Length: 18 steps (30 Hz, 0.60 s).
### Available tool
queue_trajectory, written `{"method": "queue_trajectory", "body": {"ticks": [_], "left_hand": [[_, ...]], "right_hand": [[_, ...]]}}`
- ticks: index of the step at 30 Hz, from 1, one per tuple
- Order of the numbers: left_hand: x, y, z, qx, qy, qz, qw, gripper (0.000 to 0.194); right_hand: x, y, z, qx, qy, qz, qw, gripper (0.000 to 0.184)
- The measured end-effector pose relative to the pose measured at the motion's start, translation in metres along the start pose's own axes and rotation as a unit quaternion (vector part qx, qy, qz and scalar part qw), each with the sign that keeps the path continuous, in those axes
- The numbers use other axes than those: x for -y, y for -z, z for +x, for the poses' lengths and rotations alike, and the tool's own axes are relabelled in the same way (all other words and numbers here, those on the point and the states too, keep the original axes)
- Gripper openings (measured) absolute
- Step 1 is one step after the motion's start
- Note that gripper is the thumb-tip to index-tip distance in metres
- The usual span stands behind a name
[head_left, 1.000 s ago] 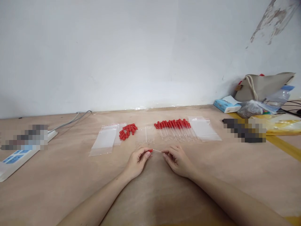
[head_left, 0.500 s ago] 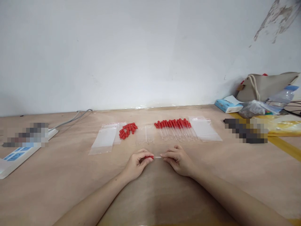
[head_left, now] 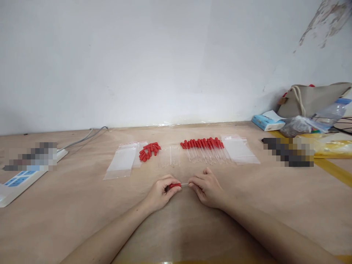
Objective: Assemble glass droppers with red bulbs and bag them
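My left hand [head_left: 162,190] pinches a red rubber dropper bulb [head_left: 175,185] between thumb and fingers. A thin clear glass dropper tube [head_left: 184,184] runs from the bulb's mouth to my right hand [head_left: 205,187], whose fingertips are closed on its other end. How deep the tube sits in the bulb cannot be made out. Beyond my hands lie a heap of loose red bulbs [head_left: 149,151], a row of bare clear tubes [head_left: 168,157], and a row of droppers with red bulbs fitted [head_left: 205,149].
Clear zip bags lie at the left [head_left: 121,161] and right [head_left: 239,150] of the rows. A power strip [head_left: 20,180] with a grey cable is far left. At right are a tissue pack [head_left: 268,121], a grey bag [head_left: 316,101] and yellow plastic packaging [head_left: 330,146]. A wall stands behind.
My right hand has shifted slightly left towards the bulb, and less of the tube shows between my hands. Both grips stay closed.
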<state>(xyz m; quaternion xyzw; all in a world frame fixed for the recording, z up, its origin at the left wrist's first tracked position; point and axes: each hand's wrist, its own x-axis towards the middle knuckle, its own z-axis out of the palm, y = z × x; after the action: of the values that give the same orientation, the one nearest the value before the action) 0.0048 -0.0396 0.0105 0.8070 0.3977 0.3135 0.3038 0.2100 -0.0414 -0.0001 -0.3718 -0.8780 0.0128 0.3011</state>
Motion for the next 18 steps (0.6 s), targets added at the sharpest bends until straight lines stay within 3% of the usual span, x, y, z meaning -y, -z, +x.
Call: {"method": "queue_trajectory", "body": {"ticks": [6, 10, 14, 18], "left_hand": [[-0.001, 0.003, 0.004, 0.029, -0.042, 0.026, 0.998, 0.021], [0.008, 0.008, 0.008, -0.021, -0.034, 0.033, 0.999, 0.024], [0.023, 0.01, 0.009, -0.083, 0.055, 0.045, 0.994, 0.028], [0.023, 0.01, 0.009, -0.025, 0.014, 0.081, 0.996, 0.017]], "right_hand": [[0.004, 0.001, 0.002, 0.047, -0.022, 0.018, 0.998, 0.02], [0.008, 0.009, 0.006, 0.056, -0.054, -0.004, 0.997, 0.018], [-0.004, 0.016, 0.01, 0.042, -0.179, 0.033, 0.982, 0.022], [-0.03, 0.017, 0.027, -0.016, -0.338, 0.082, 0.938, 0.025]]}}
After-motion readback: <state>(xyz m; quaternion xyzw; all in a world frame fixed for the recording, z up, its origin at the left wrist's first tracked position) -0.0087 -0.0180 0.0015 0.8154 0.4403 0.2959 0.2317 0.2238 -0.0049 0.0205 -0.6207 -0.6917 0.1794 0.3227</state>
